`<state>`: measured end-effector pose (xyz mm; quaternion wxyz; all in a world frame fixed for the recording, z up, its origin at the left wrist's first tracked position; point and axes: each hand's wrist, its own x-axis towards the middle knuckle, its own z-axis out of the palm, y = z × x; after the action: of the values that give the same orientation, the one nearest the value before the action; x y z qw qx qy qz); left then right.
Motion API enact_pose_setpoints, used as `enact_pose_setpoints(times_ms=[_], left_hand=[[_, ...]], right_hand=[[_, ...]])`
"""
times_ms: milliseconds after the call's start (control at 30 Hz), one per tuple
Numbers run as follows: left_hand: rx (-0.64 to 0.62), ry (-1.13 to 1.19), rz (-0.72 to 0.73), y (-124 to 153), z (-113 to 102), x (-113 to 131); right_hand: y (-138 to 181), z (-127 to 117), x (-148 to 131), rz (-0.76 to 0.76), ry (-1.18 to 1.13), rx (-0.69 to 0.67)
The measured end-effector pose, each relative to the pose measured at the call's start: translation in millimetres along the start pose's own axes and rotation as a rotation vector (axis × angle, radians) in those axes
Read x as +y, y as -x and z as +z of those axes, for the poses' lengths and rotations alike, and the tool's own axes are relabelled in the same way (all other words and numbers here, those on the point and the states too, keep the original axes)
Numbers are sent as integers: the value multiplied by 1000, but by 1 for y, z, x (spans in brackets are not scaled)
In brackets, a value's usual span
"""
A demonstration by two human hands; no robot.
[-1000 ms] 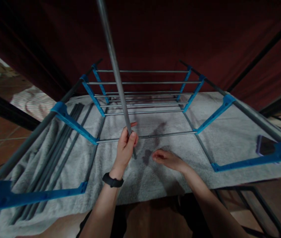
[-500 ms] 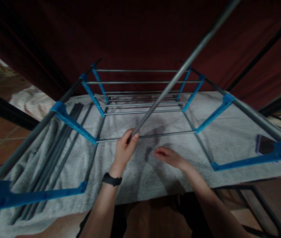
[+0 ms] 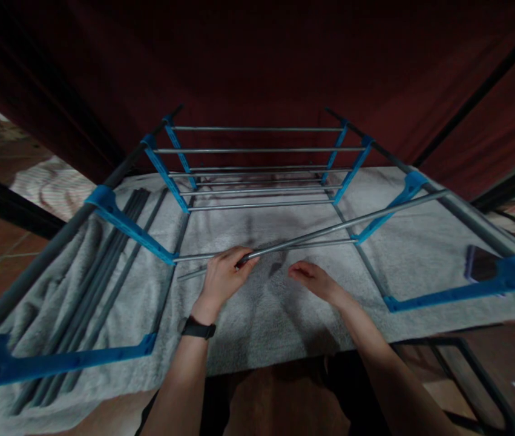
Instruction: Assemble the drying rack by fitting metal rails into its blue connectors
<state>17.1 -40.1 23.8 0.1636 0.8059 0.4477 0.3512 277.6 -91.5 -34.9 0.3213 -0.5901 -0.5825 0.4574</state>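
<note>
Currently: left hand (image 3: 223, 275), fingers clenched on a thin metal rod (image 3: 330, 229) near its left end. The rod lies slantwise across the blue-jointed rack (image 3: 121, 219), over the front-middle of the towel-covered counter (image 3: 261, 327). Right hand (image 3: 318, 281) released, hovering just beside. Rod probably light, stiff, smooth; a mid-length grip would balance it better.

Smooth grey metal rod (image 3: 330, 229); glossy blue plastic brackets (image 3: 130, 225); rough grey terry cloth towel (image 3: 261, 315); matt dark red fabric backdrop (image 3: 257, 60).
</note>
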Motion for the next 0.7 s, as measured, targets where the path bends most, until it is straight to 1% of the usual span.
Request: enact_pose_setpoints(times_ms=[233, 433, 567, 700], left_hand=[[-25, -32, -32, 0, -11, -8], [-98, -210, -25, 2, -19, -20], [-163, -269, -11, 4, -20, -22], [-230, -280, -24, 5, -18, -22]], right_hand=[[-4, -12, 2, 38, -154, 136], [-4, -21, 1, 78, -295, 210], [-1, -24, -4, 121, -404, 319], [5, -27, -12, 139, -605, 427]])
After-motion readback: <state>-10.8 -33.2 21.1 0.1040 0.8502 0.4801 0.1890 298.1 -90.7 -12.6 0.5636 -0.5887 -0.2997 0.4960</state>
